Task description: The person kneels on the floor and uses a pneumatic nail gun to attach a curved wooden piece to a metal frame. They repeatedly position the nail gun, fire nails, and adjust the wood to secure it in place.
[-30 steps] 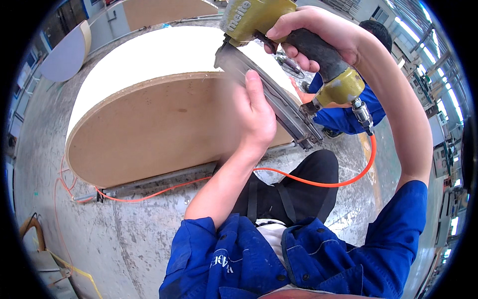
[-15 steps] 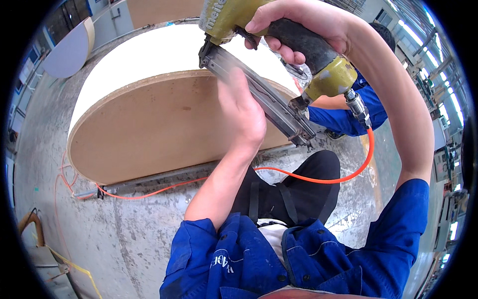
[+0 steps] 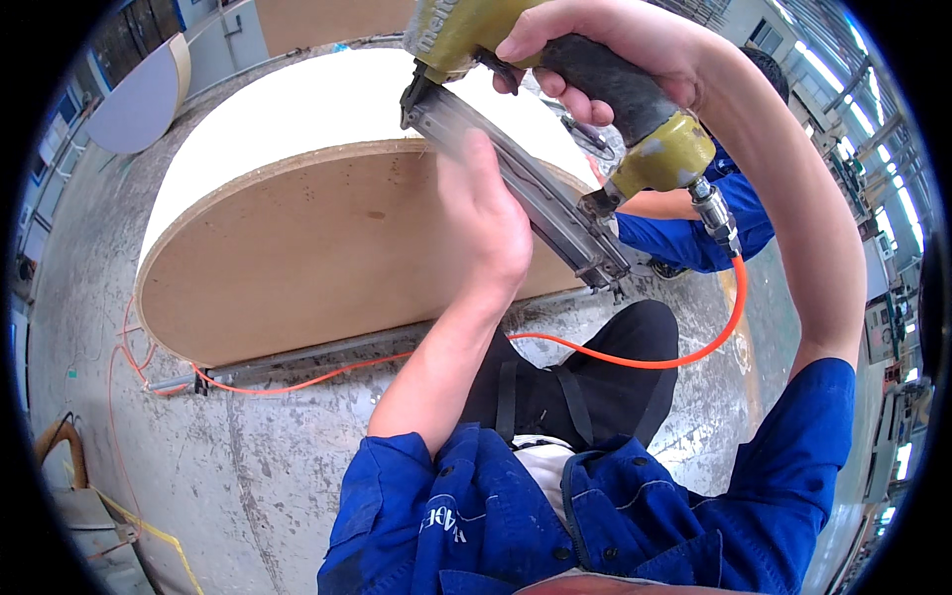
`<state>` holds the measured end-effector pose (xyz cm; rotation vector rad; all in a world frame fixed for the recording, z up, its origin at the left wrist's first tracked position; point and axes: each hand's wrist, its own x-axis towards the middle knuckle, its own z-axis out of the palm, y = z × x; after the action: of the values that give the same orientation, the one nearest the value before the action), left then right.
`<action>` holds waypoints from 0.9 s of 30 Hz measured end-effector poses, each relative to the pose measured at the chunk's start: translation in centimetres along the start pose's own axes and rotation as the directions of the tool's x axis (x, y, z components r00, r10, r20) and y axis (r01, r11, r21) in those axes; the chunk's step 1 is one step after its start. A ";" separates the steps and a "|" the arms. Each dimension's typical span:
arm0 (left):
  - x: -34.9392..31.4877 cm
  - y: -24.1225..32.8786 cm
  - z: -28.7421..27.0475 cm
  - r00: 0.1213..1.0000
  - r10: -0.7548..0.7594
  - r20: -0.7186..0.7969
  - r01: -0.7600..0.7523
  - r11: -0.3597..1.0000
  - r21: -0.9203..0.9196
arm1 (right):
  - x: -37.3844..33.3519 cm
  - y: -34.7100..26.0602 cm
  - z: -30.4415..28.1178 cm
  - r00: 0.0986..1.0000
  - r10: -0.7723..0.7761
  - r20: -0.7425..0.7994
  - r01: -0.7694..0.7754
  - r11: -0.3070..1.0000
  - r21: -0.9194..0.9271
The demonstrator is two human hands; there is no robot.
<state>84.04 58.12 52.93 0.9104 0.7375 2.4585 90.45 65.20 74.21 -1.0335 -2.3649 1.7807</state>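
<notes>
My right hand (image 3: 605,59) is closed round the black grip of an olive-yellow pneumatic nail gun (image 3: 662,149), its index finger by the trigger. The gun is held up at the top of the view, with its long metal magazine (image 3: 540,198) slanting down to the right. Close against the magazine is my left hand (image 3: 491,223), upright, its fingers partly smeared by motion and partly hidden. Behind both hands stands a large half-round panel piece (image 3: 268,258) with a bare brown wooden face and a white curved top.
An orange air hose (image 3: 635,357) runs from the gun across my lap and along the floor. A metal bar (image 3: 327,347) lies along the panel's lower edge. Another person in blue (image 3: 739,213) crouches at the far right. A similar half-round piece (image 3: 139,104) stands far left.
The nail gun and my right hand have shifted slightly right and down. My left hand remains beside the magazine, still blurred.
</notes>
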 end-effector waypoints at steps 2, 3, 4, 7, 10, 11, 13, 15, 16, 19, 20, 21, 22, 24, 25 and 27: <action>0.0 0.6 0.3 1.000 -0.016 0.000 0.016 0.998 -0.055 | 0.0 -0.1 0.2 1.000 0.018 -0.016 -0.018 1.000 0.014; -0.1 1.0 0.6 1.000 -0.023 0.002 0.023 0.996 -0.091 | 0.0 -0.1 0.3 1.000 0.002 -0.001 -0.002 1.000 0.003; -0.3 1.4 0.8 1.000 -0.029 0.003 0.029 0.992 -0.126 | 0.1 0.0 0.2 1.000 -0.014 0.015 0.014 1.000 -0.008; -0.4 2.0 0.7 0.998 -0.055 0.000 0.054 0.992 -0.116 | 0.1 -0.3 0.7 1.000 -0.016 0.008 0.016 0.999 -0.039; -0.6 2.5 1.2 0.998 -0.024 0.053 0.032 0.988 -0.152 | -0.2 -0.4 0.7 1.000 -0.002 0.003 0.002 0.999 -0.040; -0.6 2.5 1.2 0.998 -0.014 0.064 0.025 0.986 -0.164 | -0.1 -0.4 0.7 1.000 0.006 0.003 -0.006 0.999 -0.036; -0.5 2.3 1.2 0.998 0.007 0.065 0.005 0.984 -0.181 | -0.1 -0.4 0.7 1.000 0.016 0.007 -0.016 0.999 -0.028; -0.5 1.9 0.8 1.000 -0.008 0.028 0.012 0.990 -0.143 | -0.1 -0.5 0.7 1.000 -0.002 0.020 0.003 0.999 -0.040; -0.4 1.8 0.8 1.000 -0.015 0.009 0.016 0.992 -0.124 | -0.1 -0.6 0.6 0.999 -0.023 0.033 0.025 0.998 -0.054; -0.5 2.3 0.9 1.000 -0.002 0.029 0.006 0.989 -0.149 | -0.1 -0.5 0.7 1.000 -0.020 0.007 0.020 0.998 -0.061; -0.4 2.2 0.9 1.000 -0.001 0.005 0.001 0.992 -0.128 | -0.3 -0.6 0.8 1.000 -0.009 -0.013 0.008 0.998 -0.061; -0.4 2.0 0.9 1.000 0.000 -0.020 -0.003 0.994 -0.108 | -0.3 -0.7 0.7 1.000 -0.028 0.008 0.028 0.997 -0.067; -0.3 2.0 0.9 0.999 0.002 -0.045 -0.006 0.996 -0.087 | -0.3 -0.8 0.7 0.999 -0.046 0.029 0.048 0.996 -0.074; -0.1 2.1 0.8 1.000 -0.019 -0.018 0.017 0.994 -0.105 | -0.2 -0.6 0.4 0.996 -0.062 0.068 0.066 0.996 -0.064; 0.0 2.3 0.7 1.000 -0.029 -0.005 0.028 0.993 -0.113 | 0.1 -0.6 0.3 0.995 -0.057 0.084 0.062 0.997 -0.052; 0.1 2.1 0.0 0.997 -0.064 -0.037 0.061 0.994 -0.088 | 0.5 -0.8 0.5 0.993 -0.059 0.105 0.066 0.996 -0.062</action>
<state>83.53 56.59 54.24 0.7967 0.6570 2.4396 89.45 64.90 74.52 -0.8835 -2.5012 1.7891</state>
